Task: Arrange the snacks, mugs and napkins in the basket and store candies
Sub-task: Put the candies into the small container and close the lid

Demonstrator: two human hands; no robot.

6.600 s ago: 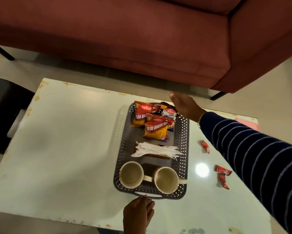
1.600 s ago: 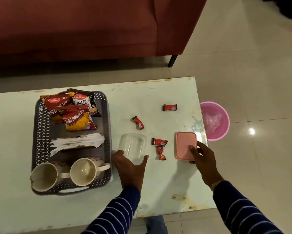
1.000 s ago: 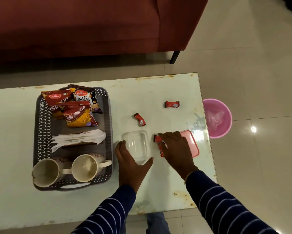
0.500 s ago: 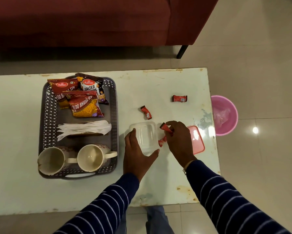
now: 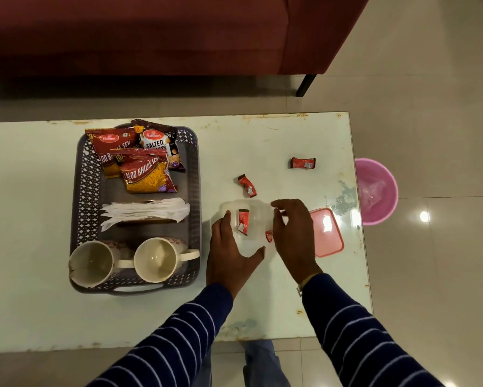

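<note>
One candy (image 5: 243, 220) now lies inside the clear container (image 5: 251, 219); half a second ago the right hand (image 5: 292, 233) held it. Storing is under way. Left hand (image 5: 230, 254) steadies the container, fingers straight. Right hand hovers beside it, fingers loosely apart, holding nothing; a candy (image 5: 268, 236) lies beneath. Two more candies (image 5: 247, 185) (image 5: 302, 163) beyond the container, open tabletop around them. Pink lid (image 5: 326, 233) near the table's right edge.
</note>
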